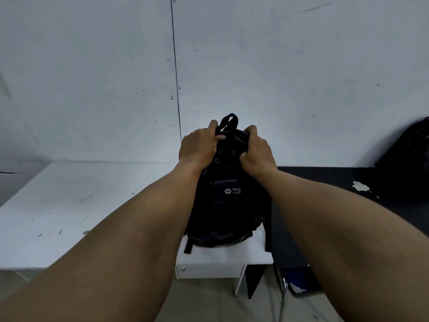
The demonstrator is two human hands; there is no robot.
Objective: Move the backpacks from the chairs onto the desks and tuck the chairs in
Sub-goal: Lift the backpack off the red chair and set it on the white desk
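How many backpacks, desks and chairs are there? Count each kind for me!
Backpacks: 2, one gripped at the top by both hands, one at the right edge
Desks: 2, a white one and a black one
Chairs: 1, partly seen under the black desk
Total: 5

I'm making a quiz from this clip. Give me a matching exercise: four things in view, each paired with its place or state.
1. black backpack
2. second backpack
3. chair
4. left hand

A. on the dark desk, far right
B. grips the bag's top
C. standing on the white desk
D. under the dark desk's edge

Pairs: 1-C, 2-A, 3-D, 4-B
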